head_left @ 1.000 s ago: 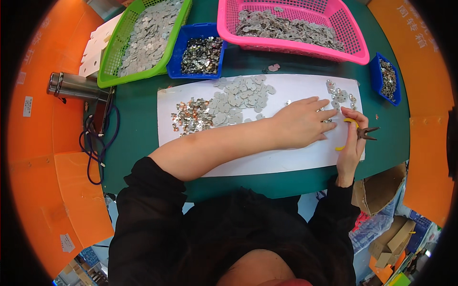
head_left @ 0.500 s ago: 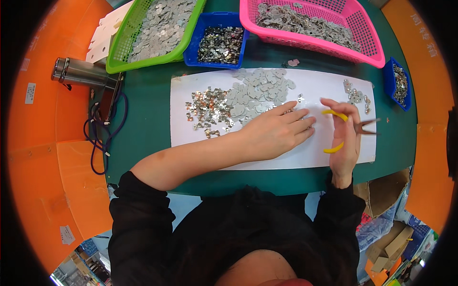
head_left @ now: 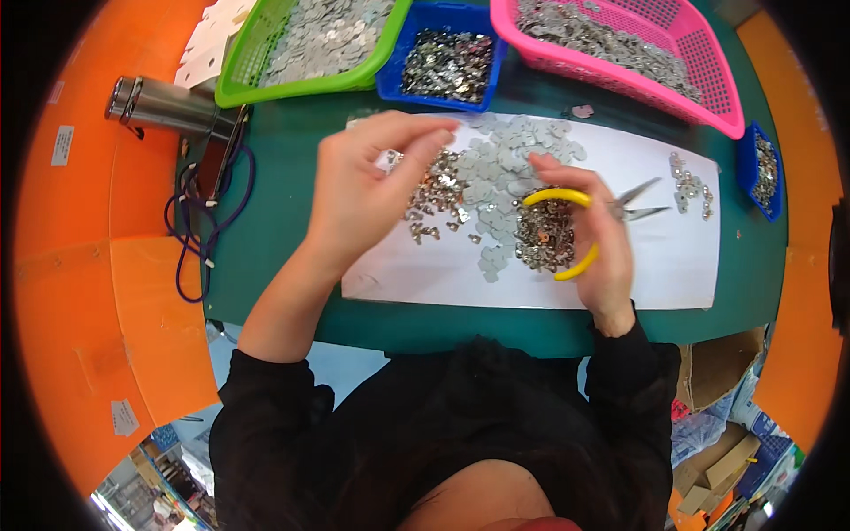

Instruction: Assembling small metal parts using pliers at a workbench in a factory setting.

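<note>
My left hand [head_left: 359, 190] is raised over the left end of a white sheet [head_left: 390, 279], thumb and forefinger pinched together; anything between them is too small to make out. Yellow-handled pliers [head_left: 558, 196] rest in my right hand [head_left: 611, 252], their jaws spread and pointing right. Close to the right hand lies a heap of small shiny metal parts [head_left: 542, 237]. Flat grey metal plates [head_left: 513, 159] are piled at the middle of the sheet. Between that pile and my left hand are small silvery and coppery clips [head_left: 438, 186].
Behind the sheet stand a green basket [head_left: 310, 99] of flat plates, a blue bin [head_left: 443, 99] and a pink basket [head_left: 620, 86] of metal parts. A small blue tray [head_left: 775, 199] sits far right. On the left are a steel flask [head_left: 168, 102] and a dark cord [head_left: 252, 177].
My left hand has left the heap of small parts, moved left and risen with its fingers now pinched. My right hand, with the pliers, has come slightly left. The view has shifted.
</note>
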`<action>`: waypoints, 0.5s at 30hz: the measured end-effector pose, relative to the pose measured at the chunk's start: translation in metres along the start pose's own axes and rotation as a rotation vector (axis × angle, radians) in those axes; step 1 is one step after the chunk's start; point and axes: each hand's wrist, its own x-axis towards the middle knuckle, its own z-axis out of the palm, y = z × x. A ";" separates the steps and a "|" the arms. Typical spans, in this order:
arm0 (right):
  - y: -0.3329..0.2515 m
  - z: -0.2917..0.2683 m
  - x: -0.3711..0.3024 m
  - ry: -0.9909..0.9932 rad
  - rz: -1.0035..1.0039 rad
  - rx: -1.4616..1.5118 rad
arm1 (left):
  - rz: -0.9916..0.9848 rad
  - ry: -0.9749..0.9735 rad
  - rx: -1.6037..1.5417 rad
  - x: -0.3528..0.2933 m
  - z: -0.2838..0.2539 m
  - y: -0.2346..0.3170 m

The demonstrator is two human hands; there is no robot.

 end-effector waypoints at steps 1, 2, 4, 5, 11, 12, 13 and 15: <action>-0.002 -0.004 0.000 0.055 -0.111 -0.070 | -0.051 0.078 -0.056 -0.003 -0.008 -0.003; -0.002 -0.012 0.000 0.110 -0.220 -0.140 | -0.104 0.155 -0.114 -0.007 -0.014 -0.008; -0.011 -0.039 -0.006 0.190 -0.361 -0.175 | -0.164 0.137 -0.041 -0.019 -0.022 -0.009; -0.018 -0.046 -0.011 0.256 -0.327 -0.278 | -0.180 0.089 0.016 -0.026 -0.023 -0.010; -0.015 -0.050 -0.023 0.339 -0.023 -0.541 | -0.024 -0.093 0.392 -0.058 -0.002 -0.012; -0.008 -0.050 -0.025 0.331 -0.015 -0.540 | -0.035 -0.093 0.391 -0.059 0.001 -0.012; 0.001 -0.050 -0.028 0.329 -0.048 -0.516 | -0.037 -0.090 0.430 -0.059 0.004 -0.010; 0.005 -0.045 -0.030 0.299 -0.125 -0.533 | -0.046 -0.101 0.438 -0.063 0.010 -0.012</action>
